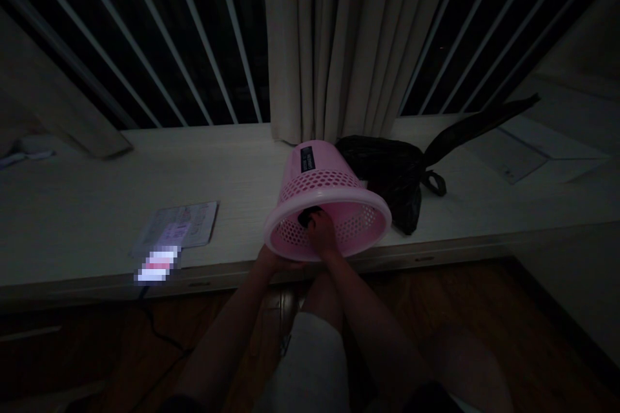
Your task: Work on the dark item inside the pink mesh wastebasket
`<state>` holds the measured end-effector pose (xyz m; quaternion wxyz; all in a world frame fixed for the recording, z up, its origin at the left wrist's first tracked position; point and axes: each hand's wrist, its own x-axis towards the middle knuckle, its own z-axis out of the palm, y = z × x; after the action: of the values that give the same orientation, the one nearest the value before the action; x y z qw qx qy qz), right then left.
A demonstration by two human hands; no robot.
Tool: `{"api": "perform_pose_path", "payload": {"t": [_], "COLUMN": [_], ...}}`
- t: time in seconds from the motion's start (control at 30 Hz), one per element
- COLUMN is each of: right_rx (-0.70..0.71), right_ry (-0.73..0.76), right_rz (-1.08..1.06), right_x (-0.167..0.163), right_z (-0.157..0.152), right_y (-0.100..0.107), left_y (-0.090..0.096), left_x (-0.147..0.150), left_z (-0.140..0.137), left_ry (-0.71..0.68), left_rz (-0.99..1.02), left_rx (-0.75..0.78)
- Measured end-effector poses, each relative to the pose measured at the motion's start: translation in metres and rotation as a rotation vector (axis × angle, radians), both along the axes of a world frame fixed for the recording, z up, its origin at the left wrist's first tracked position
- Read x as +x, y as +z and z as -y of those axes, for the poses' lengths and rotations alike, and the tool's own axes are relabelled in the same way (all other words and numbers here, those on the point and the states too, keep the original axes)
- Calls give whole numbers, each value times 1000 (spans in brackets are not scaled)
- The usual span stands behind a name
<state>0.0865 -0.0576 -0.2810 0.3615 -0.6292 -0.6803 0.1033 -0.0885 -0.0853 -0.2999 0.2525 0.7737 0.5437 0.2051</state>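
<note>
A pink plastic wastebasket [317, 158] with a perforated band lies tilted on the white ledge, its wide mouth facing me. My left hand [281, 261] holds it from below at the rim's left side; most of its fingers are hidden beneath. Inside the mouth, my right hand [321, 232] has its fingers closed on a small black object [310, 216] whose kind I cannot make out in the dim light. Touching or close behind the basket's right side sits a knotted black plastic bag [394, 171], with one long end sticking up to the right.
On the ledge [242, 174] to the left lies a flat printed booklet [179, 226], beside a glowing phone-like screen [157, 264] with a cable [159, 332] hanging down. A white box [523, 148] stands at the right. Behind are a curtain [329, 45] and barred windows. The room is dark.
</note>
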Motion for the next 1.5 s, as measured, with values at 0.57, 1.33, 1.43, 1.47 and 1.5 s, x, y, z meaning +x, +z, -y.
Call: {"api": "perform_pose_path", "payload": {"t": [0.57,1.33,1.43,1.47,1.5], "right_rx": [-34,-32,-48,-52,-54], "right_ry": [-108,-146,-170,-177,-178], "right_rz": [-100,-171,-154,-142,-126], "right_x": [1,-2,-2,-2,-2], "right_z": [-4,-1,0,0,1], "right_y": [7,7,9,10,11], "left_y": [-5,8,9,9,9], "left_x": [-2,3,3,3,3], "left_z": [0,3,5,6,6], "left_ry": [2,7,56,56,48], "left_rz": [59,33,15,11,6], "left_rx": [13,12,7,2,-2]}}
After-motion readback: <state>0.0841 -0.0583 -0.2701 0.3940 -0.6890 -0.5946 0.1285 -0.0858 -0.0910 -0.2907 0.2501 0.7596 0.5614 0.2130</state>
